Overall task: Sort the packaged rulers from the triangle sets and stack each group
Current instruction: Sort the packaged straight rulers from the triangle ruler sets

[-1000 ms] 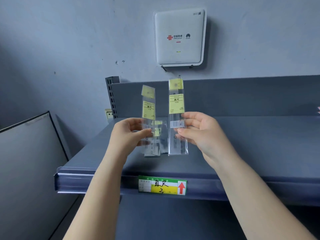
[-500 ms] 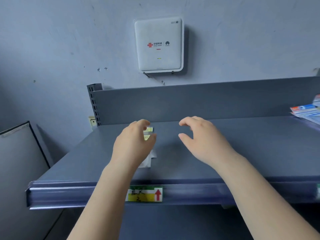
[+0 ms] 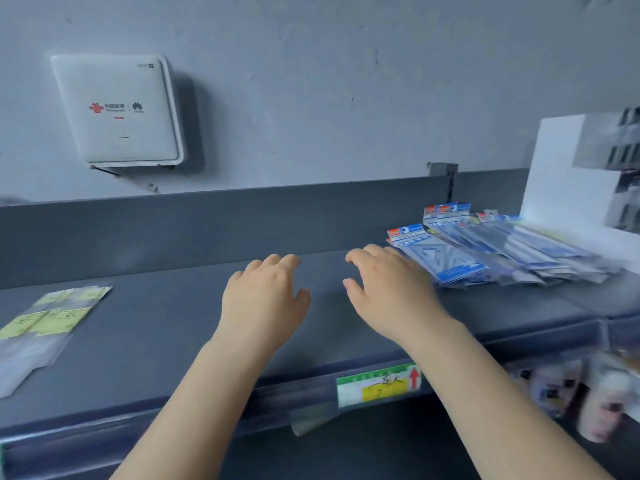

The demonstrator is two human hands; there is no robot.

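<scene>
From where I sit, both hands are empty over the grey shelf [image 3: 173, 327]: my left hand [image 3: 265, 299] hovers palm down with its fingers loosely bent, and my right hand [image 3: 388, 289] is spread a little wider, its fingertips just beside the nearest packet of the triangle sets [image 3: 446, 261], though I cannot tell whether they touch. Neither grip has hold of anything. The packaged rulers [image 3: 45, 323], clear sleeves with yellow labels, lie well apart on the left end of the shelf, while the blue-carded triangle sets fan out in a loose, overlapping heap on the right, in front of a white box [image 3: 568, 174]. My worry is that heap: the packets look glossy and slippery, and they are slanted across one another, so taking the front one could drag its neighbours along or slide some toward the shelf's front edge, above the price tag [image 3: 379, 384] and the goods hanging below [image 3: 588, 396]. I also judge that a ruler sleeve may be hidden among the overlapping packets, and the picture is too blurred to rule that out. The ruler pile looks uneven too, so whatever lands on it carelessly could skate off.
</scene>
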